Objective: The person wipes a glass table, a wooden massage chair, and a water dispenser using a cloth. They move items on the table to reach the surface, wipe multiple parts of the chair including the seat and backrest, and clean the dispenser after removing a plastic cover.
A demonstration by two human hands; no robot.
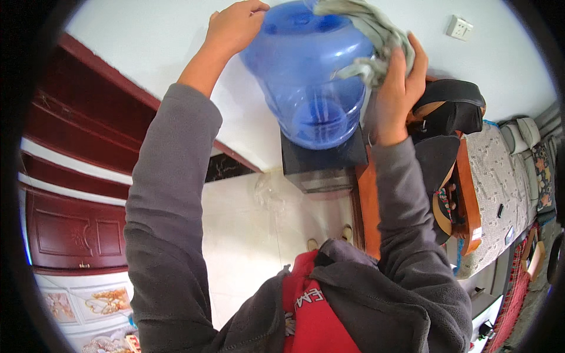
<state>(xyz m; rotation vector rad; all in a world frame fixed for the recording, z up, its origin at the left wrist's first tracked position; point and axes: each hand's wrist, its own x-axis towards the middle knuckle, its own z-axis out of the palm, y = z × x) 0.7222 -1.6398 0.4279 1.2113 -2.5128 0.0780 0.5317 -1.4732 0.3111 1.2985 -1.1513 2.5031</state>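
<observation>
A large blue translucent plastic water bottle (309,61) stands on a black cabinet-like stand (324,154), which looks like a water dispenser, against the white wall. My left hand (234,26) rests against the bottle's upper left side, its fingertips bent at the rim of the broad end. At the bottle's right side, my right hand (402,84) holds a crumpled grey-green cloth (375,35), whose folds lie over the bottle's upper right. That hand is slightly blurred. The bottle's neck is not visible.
Right of the stand are an orange-brown wooden piece of furniture (468,198), black caps (450,97) and a bed with patterned bedding (494,176). A dark red door (79,234) is at the left. A wall socket (460,28) sits at the upper right. Pale tiled floor (242,238) lies below.
</observation>
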